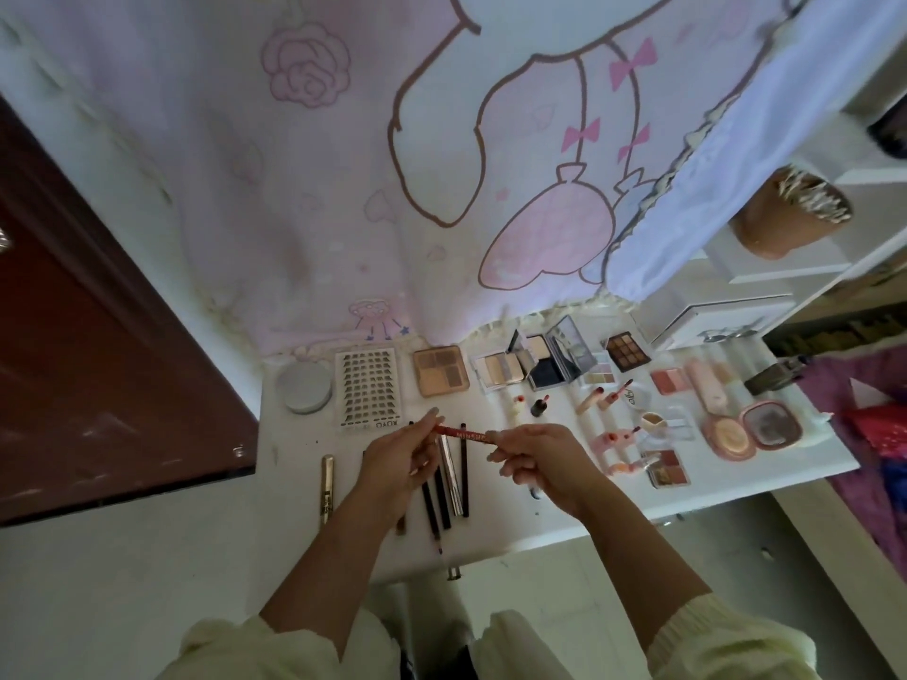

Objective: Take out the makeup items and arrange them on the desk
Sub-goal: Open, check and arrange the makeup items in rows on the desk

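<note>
Step in hand: late in the arranging, by the look of it. The desk (520, 515) is already well stocked, and one red pencil (461, 434) is up in the air waiting for its slot.
Red pencil: slim, glossy red barrel with gold lettering, held roughly level above the desk and just over the pencil row (444, 488).
Left hand (392, 463): pinching the pencil's left end, fingers (431, 415) curled lightly round it.
Right hand (535, 458): closed round the right end, possibly the cap, though that part is hidden.
Next move: probably lower it beside the dark pencils and line it up with them. That calls for a gentle set-down, since a round barrel can roll on the smooth top.
Pencil row: thin dark sticks and one silvery tube lying side by side; a gold tube (327, 483) lies apart to the left.
Back row: round white jar (303, 386), ribbed lash tray (368, 387), and a flat square palette (440, 370) with matte pans.
Desk: white, hard and smooth.
</note>
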A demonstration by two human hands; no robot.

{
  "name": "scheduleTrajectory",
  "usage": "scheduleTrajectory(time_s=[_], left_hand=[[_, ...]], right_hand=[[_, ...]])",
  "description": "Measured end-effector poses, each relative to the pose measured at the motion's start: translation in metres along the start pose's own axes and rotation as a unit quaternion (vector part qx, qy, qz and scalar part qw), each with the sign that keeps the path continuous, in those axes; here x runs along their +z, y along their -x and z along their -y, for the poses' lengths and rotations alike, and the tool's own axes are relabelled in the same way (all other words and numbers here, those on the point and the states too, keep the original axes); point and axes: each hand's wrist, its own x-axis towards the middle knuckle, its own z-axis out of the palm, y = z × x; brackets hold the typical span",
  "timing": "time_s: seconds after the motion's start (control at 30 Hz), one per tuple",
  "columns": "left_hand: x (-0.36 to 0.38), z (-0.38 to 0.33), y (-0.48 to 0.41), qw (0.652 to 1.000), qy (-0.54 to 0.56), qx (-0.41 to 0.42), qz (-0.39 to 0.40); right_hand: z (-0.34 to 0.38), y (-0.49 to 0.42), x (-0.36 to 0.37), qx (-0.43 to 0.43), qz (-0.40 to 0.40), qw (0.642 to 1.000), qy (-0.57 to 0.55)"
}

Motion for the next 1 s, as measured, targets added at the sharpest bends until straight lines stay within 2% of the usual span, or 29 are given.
scheduleTrajectory(time_s=[0.27,0.43,0.57,1.0], left_hand=[[0.024,-0.003,-0.003,0.996,-0.002,0.040,0.079],[0.037,-0.005,0.002,0.995,-0.011,0.071,0.074],[0.042,-0.012,0.002,0.994,-0.003,0.085,0.062],[0.042,-0.022,-0.005,0.995,-0.034,0.082,0.048]], right_hand=[[-0.004,0.015,-0.005,-0.003,0.041,0.997,0.070],[-0.005,0.023,-0.003,-0.033,0.116,0.983,0.140],[-0.007,0.023,-0.004,-0.098,0.080,0.979,0.158],[-0.011,0.019,-0.016,-0.092,0.054,0.982,0.157]])
